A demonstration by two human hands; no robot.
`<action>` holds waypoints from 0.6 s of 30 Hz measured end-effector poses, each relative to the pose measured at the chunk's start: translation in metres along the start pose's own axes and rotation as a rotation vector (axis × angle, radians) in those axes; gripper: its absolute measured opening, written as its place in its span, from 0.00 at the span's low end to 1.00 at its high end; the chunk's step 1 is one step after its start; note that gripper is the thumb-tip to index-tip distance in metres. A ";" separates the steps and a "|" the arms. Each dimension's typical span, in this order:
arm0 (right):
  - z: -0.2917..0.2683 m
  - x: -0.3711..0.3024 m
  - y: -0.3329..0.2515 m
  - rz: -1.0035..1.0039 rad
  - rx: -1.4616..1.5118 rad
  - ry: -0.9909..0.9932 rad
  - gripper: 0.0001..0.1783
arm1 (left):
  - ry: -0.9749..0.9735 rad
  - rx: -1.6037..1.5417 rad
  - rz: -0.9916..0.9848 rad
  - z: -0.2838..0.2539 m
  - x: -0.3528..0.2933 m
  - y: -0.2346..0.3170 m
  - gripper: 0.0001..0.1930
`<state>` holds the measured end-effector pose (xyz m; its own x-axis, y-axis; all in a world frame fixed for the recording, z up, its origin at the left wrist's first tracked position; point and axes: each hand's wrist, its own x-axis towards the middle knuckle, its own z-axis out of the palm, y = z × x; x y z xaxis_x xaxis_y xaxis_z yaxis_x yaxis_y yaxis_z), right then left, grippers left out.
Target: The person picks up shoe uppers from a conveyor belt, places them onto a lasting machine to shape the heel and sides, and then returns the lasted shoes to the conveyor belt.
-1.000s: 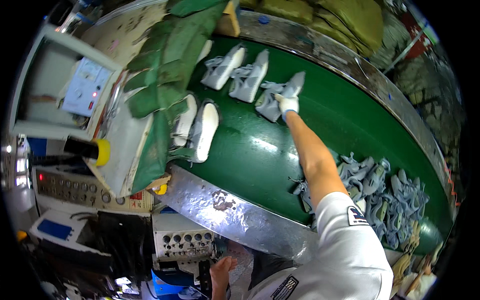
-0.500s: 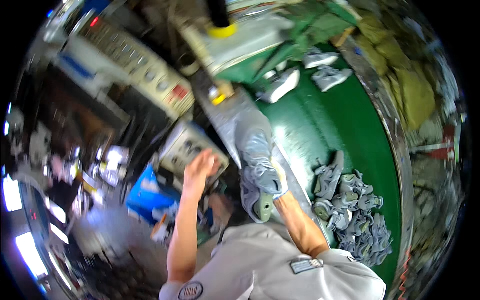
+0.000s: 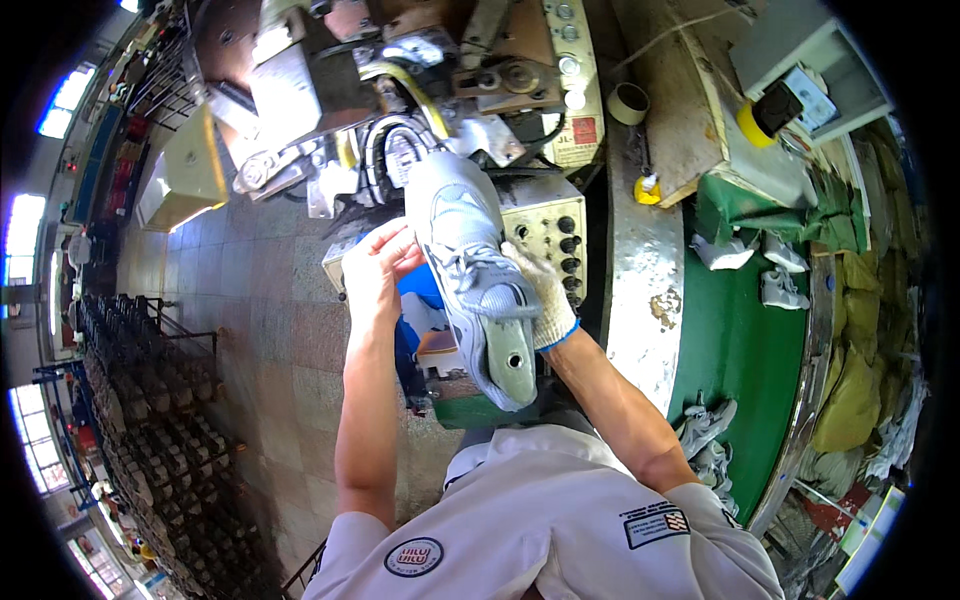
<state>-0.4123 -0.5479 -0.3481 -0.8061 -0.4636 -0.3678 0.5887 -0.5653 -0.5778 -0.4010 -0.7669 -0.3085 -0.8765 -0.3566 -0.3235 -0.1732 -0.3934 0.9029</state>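
In the middle of the view I hold a grey lace-up shoe upper (image 3: 462,235), stretched over a pale green shoe last (image 3: 508,365) with a round hole in its end. Its toe points away from me, toward a machine. My right hand (image 3: 540,295), in a white knit glove with a blue cuff, grips the shoe from its right side; part of the fingers is hidden behind it. My left hand (image 3: 375,265) is bare, with fingers stretched out along the shoe's left side. Whether those fingertips touch the shoe I cannot tell.
Ahead is a machine (image 3: 400,130) with metal arms and hoses; a knobbed control box (image 3: 550,235) sits below it. On the right, a green belt (image 3: 740,350) carries several grey shoes (image 3: 705,430) beside a metal ledge (image 3: 645,290). Dark racks (image 3: 170,430) stand at left.
My view has swung from the green belt toward the machine. The shoe on its last has come in front of the machine, and my left hand has come close to its side.
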 end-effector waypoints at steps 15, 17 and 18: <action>0.056 0.092 0.038 -0.111 0.053 0.093 0.19 | 0.029 -0.149 -0.016 -0.030 0.030 -0.032 0.23; 0.056 0.096 0.041 -0.130 0.009 0.111 0.16 | -0.002 -0.238 -0.152 -0.035 0.028 -0.044 0.20; 0.060 0.095 0.042 -0.139 -0.005 0.114 0.15 | -0.034 -0.250 -0.146 -0.038 0.029 -0.049 0.20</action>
<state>-0.4602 -0.6561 -0.3637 -0.8813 -0.3006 -0.3646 0.4713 -0.6148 -0.6324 -0.4010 -0.7906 -0.3732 -0.8659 -0.2533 -0.4314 -0.1863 -0.6370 0.7480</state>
